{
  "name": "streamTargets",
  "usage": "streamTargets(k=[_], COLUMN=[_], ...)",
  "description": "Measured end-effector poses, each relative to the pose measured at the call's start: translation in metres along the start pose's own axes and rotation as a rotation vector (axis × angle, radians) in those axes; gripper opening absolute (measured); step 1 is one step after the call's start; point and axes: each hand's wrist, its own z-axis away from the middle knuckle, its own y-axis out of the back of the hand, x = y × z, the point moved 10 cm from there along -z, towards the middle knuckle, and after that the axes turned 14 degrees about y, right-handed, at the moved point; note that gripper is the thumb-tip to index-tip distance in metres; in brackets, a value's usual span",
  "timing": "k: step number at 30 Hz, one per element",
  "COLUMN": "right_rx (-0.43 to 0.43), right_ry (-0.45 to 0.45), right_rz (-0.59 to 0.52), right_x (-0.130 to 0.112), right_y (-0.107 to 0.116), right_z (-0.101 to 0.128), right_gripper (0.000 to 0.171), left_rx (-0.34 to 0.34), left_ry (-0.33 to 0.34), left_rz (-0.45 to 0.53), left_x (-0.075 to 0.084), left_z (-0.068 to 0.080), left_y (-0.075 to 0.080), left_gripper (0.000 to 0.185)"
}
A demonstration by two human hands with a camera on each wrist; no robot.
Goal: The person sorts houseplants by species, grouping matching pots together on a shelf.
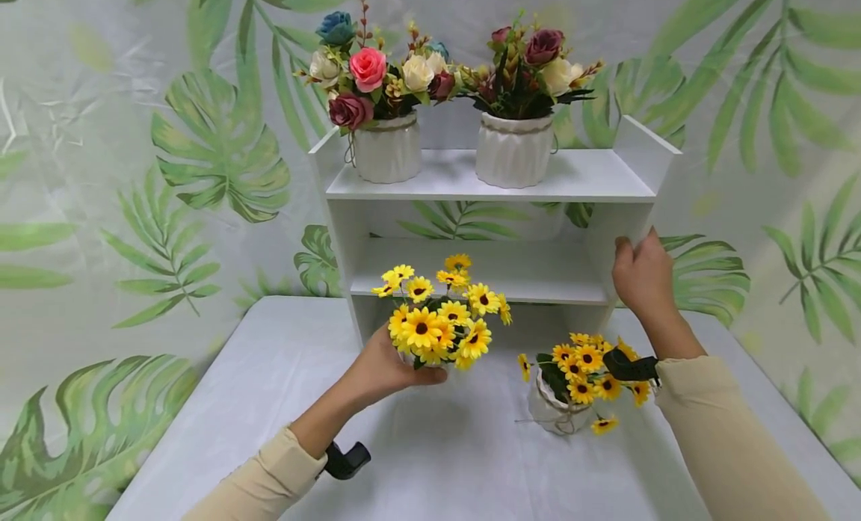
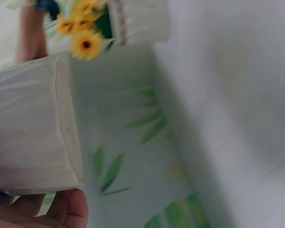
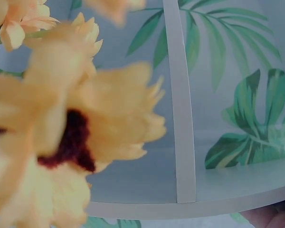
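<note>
My left hand (image 1: 383, 371) grips a white pot of yellow sunflowers (image 1: 440, 315) and holds it up in front of the white shelf unit (image 1: 494, 185), level with its lower shelf. The pot's ribbed white wall (image 2: 28, 133) fills the left of the left wrist view, with a fingertip (image 2: 69, 209) below it. My right hand (image 1: 642, 270) holds the shelf unit's right side panel (image 1: 615, 241). A second sunflower pot (image 1: 572, 386) stands on the table just below my right wrist; its blurred blooms (image 3: 61, 133) crowd the right wrist view.
Two white pots of mixed roses (image 1: 383, 143) (image 1: 514, 147) stand on the top shelf. The shelf unit sits at the back of a white table (image 1: 235, 409), against a leaf-patterned backdrop (image 1: 168, 170). The lower shelf (image 1: 538, 270) is bare.
</note>
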Motion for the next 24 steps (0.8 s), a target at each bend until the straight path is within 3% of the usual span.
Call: streamTargets(k=[7, 12, 14, 21, 24], right_rx=[0.001, 0.000, 0.001, -0.004, -0.002], right_ry=[0.003, -0.002, -0.002, -0.007, -0.002], right_rz=[0.002, 0.006, 0.011, 0.011, 0.012], right_x=[0.000, 0.001, 0.001, 0.001, 0.001], right_y=[0.000, -0.001, -0.001, -0.001, -0.001], right_z=[0.000, 0.000, 0.000, 0.001, 0.000], right_gripper=[0.051, 0.052, 0.051, 0.052, 0.052], left_rx=[0.088, 0.128, 0.147, 0.246, 0.268], left_ry=[-0.036, -0.074, -0.075, 0.041, 0.056], left_rz=[-0.019, 0.007, 0.023, 0.049, 0.050], left_x=[0.033, 0.045, 0.048, 0.039, 0.038], left_z=[0.007, 0.003, -0.002, -0.022, -0.030], left_y=[0.040, 0.056, 0.060, 0.074, 0.078], left_gripper=[0.078, 0.078, 0.078, 0.081, 0.082])
